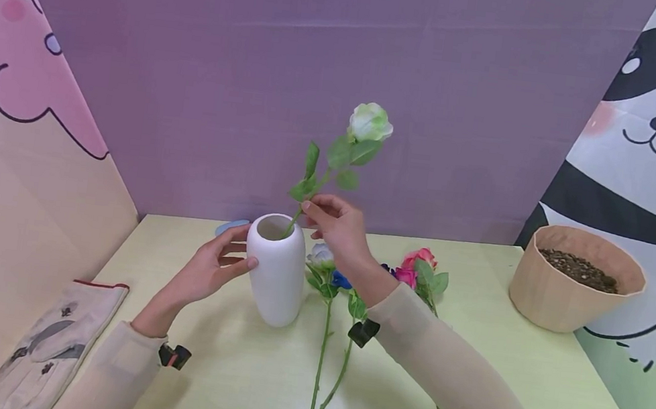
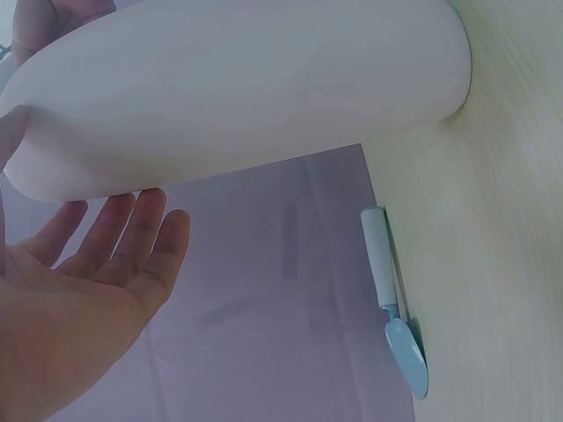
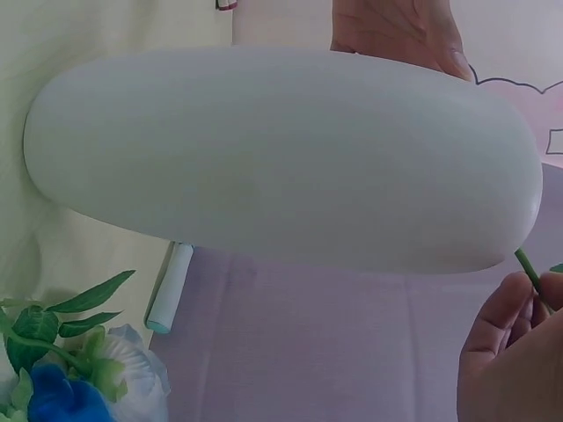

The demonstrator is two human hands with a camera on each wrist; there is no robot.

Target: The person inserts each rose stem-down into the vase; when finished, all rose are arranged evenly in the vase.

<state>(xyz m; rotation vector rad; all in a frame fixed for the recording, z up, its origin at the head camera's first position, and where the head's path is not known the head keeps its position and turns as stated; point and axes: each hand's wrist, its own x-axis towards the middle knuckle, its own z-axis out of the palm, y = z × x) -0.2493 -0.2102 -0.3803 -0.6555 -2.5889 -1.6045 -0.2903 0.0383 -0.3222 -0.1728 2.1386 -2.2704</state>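
Note:
A white vase (image 1: 275,279) stands upright on the table. My left hand (image 1: 213,266) holds its upper left side, thumb in front and fingers along the far side. In the left wrist view those fingers (image 2: 119,251) touch the vase near its mouth. Above the rim, my right hand (image 1: 340,229) pinches the green stem of a white rose (image 1: 370,123) between thumb and fingertips. The stem's lower end is inside the vase mouth, and the bloom leans up to the right. The stem (image 3: 530,271) also shows at the rim in the right wrist view.
Right of the vase lie a white flower (image 1: 321,256), a blue flower (image 1: 341,279) and pink flowers (image 1: 419,259), partly behind my right arm. A small trowel (image 2: 393,299) lies behind the vase. A soil-filled pot (image 1: 574,286) stands right; folded gloves (image 1: 53,345) lie left.

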